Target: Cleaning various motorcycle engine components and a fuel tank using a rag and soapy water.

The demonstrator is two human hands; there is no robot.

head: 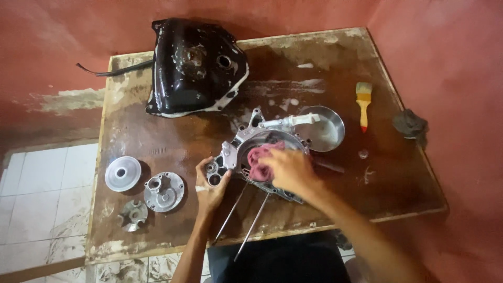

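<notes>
A silver metal engine casing [242,142] lies near the middle of a worn wooden table [173,141], with two long metal studs [250,226] sticking out over the front edge. My left hand [210,184] grips the casing's left lower corner, thumb and fingers around it. My right hand [291,171] presses a pink rag [262,157] into the round hollow of the casing.
A black fuel tank [195,65] rests at the back left. Three round metal parts [163,191] sit on the table's left side. A shallow steel bowl [325,128], a yellow-handled brush [363,102] and a grey cloth [410,123] are on the right. Reddish walls close off the back and right.
</notes>
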